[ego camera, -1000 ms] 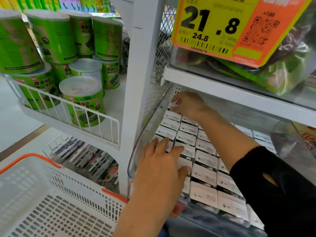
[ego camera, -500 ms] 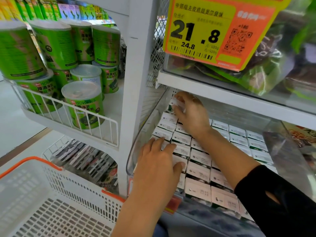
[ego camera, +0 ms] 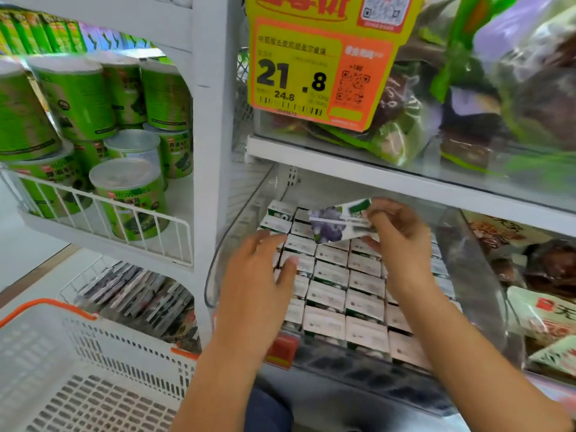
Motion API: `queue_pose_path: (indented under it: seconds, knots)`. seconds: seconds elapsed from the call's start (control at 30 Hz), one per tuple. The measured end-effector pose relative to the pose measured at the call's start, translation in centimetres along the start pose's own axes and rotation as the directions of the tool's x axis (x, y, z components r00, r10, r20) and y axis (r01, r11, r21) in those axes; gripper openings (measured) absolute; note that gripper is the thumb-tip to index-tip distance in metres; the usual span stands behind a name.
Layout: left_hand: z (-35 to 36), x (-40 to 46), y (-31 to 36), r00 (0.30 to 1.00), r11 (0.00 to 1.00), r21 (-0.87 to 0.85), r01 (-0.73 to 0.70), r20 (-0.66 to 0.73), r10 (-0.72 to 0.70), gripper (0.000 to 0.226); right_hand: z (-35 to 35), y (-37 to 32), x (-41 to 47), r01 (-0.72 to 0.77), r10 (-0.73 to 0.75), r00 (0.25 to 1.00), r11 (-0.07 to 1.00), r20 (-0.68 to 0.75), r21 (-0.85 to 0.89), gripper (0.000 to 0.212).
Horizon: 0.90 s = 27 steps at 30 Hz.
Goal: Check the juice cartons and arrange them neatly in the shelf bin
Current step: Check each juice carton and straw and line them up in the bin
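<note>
Cartons [ego camera: 330, 272] of juice stand packed in tight rows inside a clear plastic shelf bin [ego camera: 467, 275], white tops facing up; print on the tops is too small to read. Right hand [ego camera: 402, 235] holds one lifted carton [ego camera: 339, 222] above the back rows, tilted on its side, with thumb and fingers [ego camera: 374, 210] pinching its right end. Face of this carton shows a purple fruit picture, a white band and a green top; its lettering is blurred. Left hand [ego camera: 258, 285] hovers over the left columns of the bin with fingers straight and slightly spread, tips just at the carton tops; contact cannot be confirmed. Price tag [ego camera: 321, 73], yellow and orange, hangs from the shelf above and reads "21.8" in large digits, "24.8" in smaller digits below, with a barcode and a QR code; Chinese text on it is not legible. Green cans [ego camera: 131, 198] with clear lids stand on the wire-fronted shelf at left; one label reads "HOWAVES" or similar. White basket [ego camera: 93, 369] with an orange rim sits at lower left.
</note>
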<state>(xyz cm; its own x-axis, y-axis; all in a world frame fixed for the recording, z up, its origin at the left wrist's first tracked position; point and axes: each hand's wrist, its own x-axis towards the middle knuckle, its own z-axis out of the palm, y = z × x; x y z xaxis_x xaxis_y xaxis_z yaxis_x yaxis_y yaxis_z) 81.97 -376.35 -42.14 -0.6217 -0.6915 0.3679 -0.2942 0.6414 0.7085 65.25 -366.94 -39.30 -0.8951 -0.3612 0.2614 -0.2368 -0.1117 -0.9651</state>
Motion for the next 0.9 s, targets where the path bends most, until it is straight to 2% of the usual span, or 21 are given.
queue_pose_path:
  seconds: [0.07,0.1,0.17,0.23,0.3,0.4,0.43,0.5,0.6,0.73,0.9]
  knots:
    - [0.0,-0.3,1.3,0.997,0.992,-0.12,-0.023,-0.082,0.013,0.034,-2.2,-0.8,-1.7,-0.086,0.085,0.996,0.993,0.019,0.086,0.017]
    - [0.0,-0.5,2.1,0.998,0.979,-0.203,-0.007,-0.058,-0.005,0.033,-3.2,-1.1,-2.6,-0.113,0.11,0.993,0.987,0.03,0.112,0.019]
    - [0.4,-0.9,4.1,0.994,0.903,-0.422,0.085,0.093,-0.05,0.029,-4.9,-1.8,-4.3,-0.149,0.143,0.989,0.977,0.048,0.15,0.018]
    - [1.2,-1.3,5.6,0.961,0.818,-0.546,0.183,0.273,-0.032,0.035,-5.9,-2.2,-5.5,-0.17,0.161,0.985,0.974,0.07,0.15,0.013]
    - [2.1,-1.7,6.2,0.928,0.809,-0.541,0.229,0.373,-0.013,0.042,-6.7,-2.2,-6.4,-0.194,0.181,0.979,0.968,0.096,0.157,0.012]
    - [2.4,-1.8,6.5,0.915,0.789,-0.564,0.242,0.404,0.009,0.014,-7.5,-2.5,-6.9,-0.238,0.21,0.965,0.954,0.156,0.183,0.011]
    - [2.4,-1.8,6.5,0.915,0.787,-0.568,0.239,0.403,0.012,0.012,-7.9,-2.5,-6.9,-0.247,0.216,0.961,0.951,0.174,0.183,0.016]
    - [2.3,-1.9,6.5,0.918,0.77,-0.587,0.252,0.396,0.002,0.015,-8.4,-2.6,-6.9,-0.266,0.227,0.952,0.946,0.207,0.186,0.026]
    - [2.5,-2.2,6.5,0.91,0.688,-0.651,0.321,0.414,-0.033,0.028,-8.8,-2.8,-7.0,-0.277,0.23,0.943,0.943,0.239,0.186,0.031]
    - [2.7,-2.4,6.6,0.917,0.609,-0.706,0.36,0.388,-0.093,0.032,-8.5,-2.8,-7.3,-0.258,0.222,0.936,0.96,0.274,0.107,0.043]
    - [2.4,-2.3,7.1,0.923,0.622,-0.701,0.349,0.372,-0.1,0.035,-8.4,-2.7,-7.2,-0.225,0.173,0.938,0.963,0.299,0.15,0.037]
